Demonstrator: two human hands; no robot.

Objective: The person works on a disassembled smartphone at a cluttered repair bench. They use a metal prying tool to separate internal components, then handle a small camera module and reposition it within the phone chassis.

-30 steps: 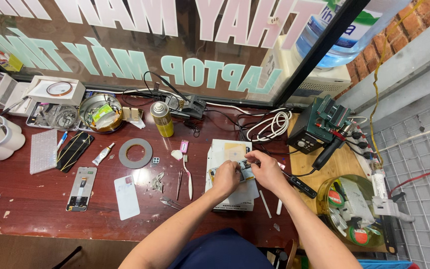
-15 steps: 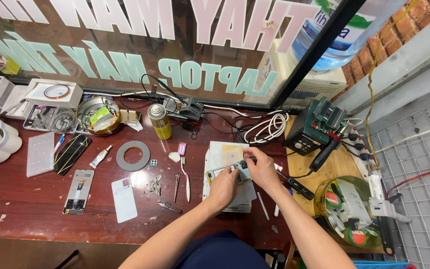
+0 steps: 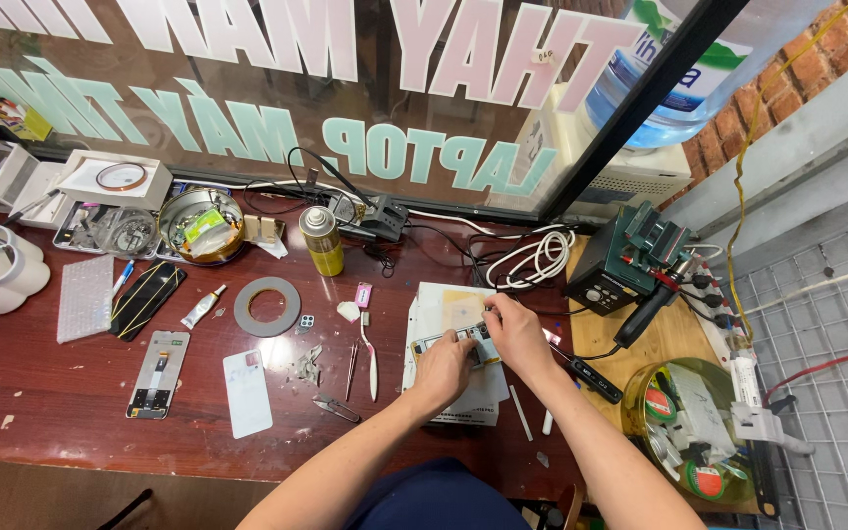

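Both my hands meet over a white pad (image 3: 449,304) on the red-brown workbench (image 3: 71,412). My left hand (image 3: 442,368) grips the near end of an opened phone (image 3: 444,340) lying across the pad. My right hand (image 3: 516,332) is closed over the phone's right end, fingers pinched at its top edge; whether it holds a small tool I cannot tell. The hands hide most of the phone.
Left of the pad lie tweezers (image 3: 350,368), a toothbrush (image 3: 369,345), a tape ring (image 3: 267,305), a phone back cover (image 3: 247,392), an opened phone (image 3: 157,373) and a yellow spray can (image 3: 322,240). A green hot-air station (image 3: 630,260) and coiled white cable (image 3: 536,257) stand right.
The view has shifted slightly. My hands stay on the phone over the pad, the right hand edging a little toward its far edge.
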